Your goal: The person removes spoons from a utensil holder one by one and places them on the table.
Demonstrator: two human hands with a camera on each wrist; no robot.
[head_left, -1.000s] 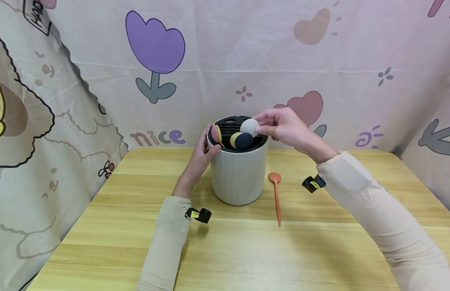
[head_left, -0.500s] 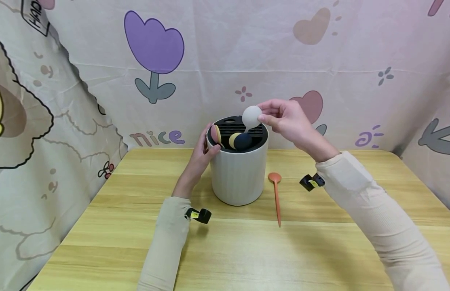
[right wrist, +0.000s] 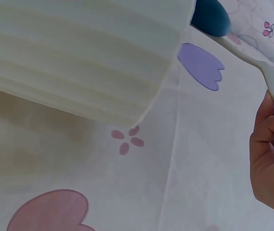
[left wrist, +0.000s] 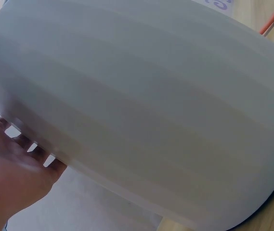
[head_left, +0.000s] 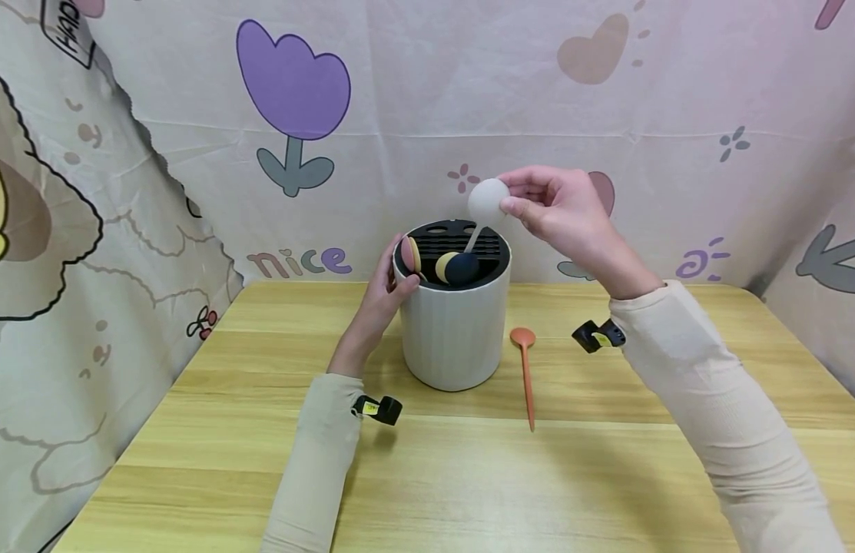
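Note:
My right hand (head_left: 568, 215) pinches a white spoon (head_left: 487, 201) by the edge of its round head, above the utensil holder. The spoon's thin handle slants down toward the holder's black slotted top, its lower end hidden behind a dark blue spoon head (head_left: 463, 269). In the right wrist view, the white handle (right wrist: 242, 55) runs from my fingers toward the holder's rim. My left hand (head_left: 387, 290) grips the white ribbed holder (head_left: 453, 338) at its upper left side, thumb at the front rim. A yellow head and a pink one (head_left: 408, 255) also stick out of the top.
An orange spoon (head_left: 526, 376) lies on the wooden table (head_left: 261, 445) just right of the holder, its head pointing away. A printed cloth (head_left: 413, 92) hangs close behind the table and along both sides.
My right hand has risen and shifted slightly right, lifting the white spoon so that its handle shows above the holder. My left hand and the holder have stayed in place.

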